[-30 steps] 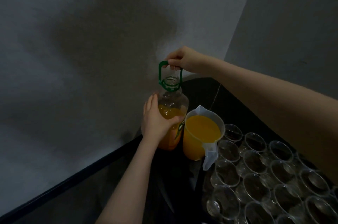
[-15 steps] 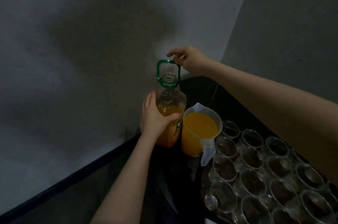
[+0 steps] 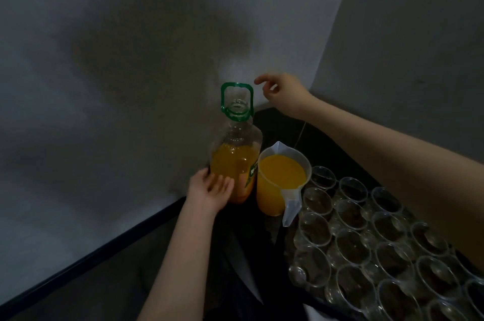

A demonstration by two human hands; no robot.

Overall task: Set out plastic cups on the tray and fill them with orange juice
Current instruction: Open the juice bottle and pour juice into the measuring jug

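Packed rim to rim in rows on the dark tray (image 3: 309, 292) at the right: clear plastic cups (image 3: 351, 216), all set out upright and all without juice — placed close together, probably so one pass of pouring can serve every one. Just beside the nearest row, and touching or almost touching it, a translucent white plastic measuring jug (image 3: 281, 176) filled nearly to the brim with orange juice, handle turned toward the cups and the person, spout pointing away to the back wall; judged to be the pouring vessel, stood where the right hand can take the handle with little reach. Left of the jug, close against it, a large clear plastic bottle (image 3: 234, 161) roughly half full of orange juice, cap off, green carrying handle (image 3: 237, 92) upright above the open neck. Parked upright at the back corner of the dark surface (image 3: 282, 121), likely to keep it clear of the cups.

Left hand (image 3: 210, 189) low on the bottle's side, fingers straight and relaxed, lightly touching the plastic rather than wrapped round it — no real grip, more a steadying touch. Right hand (image 3: 282, 90) in the air just beside the green handle and apart from it, fingers loosely curled round nothing, grip empty.

Judgement: setting out finished, jug charged, filling not yet begun. Next move calls for lifting a brim-full jug steadily; slopping over the rim the obvious risk.
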